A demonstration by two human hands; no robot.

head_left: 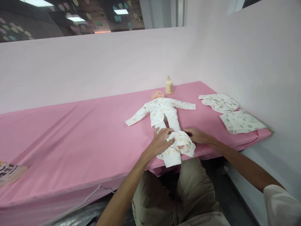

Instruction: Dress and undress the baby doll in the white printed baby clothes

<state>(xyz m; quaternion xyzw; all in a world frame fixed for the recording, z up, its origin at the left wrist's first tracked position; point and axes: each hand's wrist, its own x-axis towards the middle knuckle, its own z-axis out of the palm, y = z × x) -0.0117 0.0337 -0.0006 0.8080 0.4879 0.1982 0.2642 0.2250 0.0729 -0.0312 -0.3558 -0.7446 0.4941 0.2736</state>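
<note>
So in the head view, treating the bunched lower garment as the clock centre, the doll is stretching away toward eleven o'clock on the pink-covered worktop. The left hand is half-curling over the ten o'clock side, seemingly pinching the patterned cloth between thumb and fingers. The right hand is tucking its bent fingertips against the two o'clock edge; can't tell if it's actually gripping. Progress-wise I'd call it about half done: the jacket is looking fully on, sleeves spreading at ten and one, while the lower piece is bunching around the doll's lower legs, so that part's looking unfinished. Can't tell how far in the feet are sitting. Watch the front edge though, the cloth is lying right up at it, toward six. The widest stretch of pink cover is running off toward nine. Folded clothes are lying near two with a second piece just beside them, and a pump bottle is standing beyond, toward twelve.
</note>
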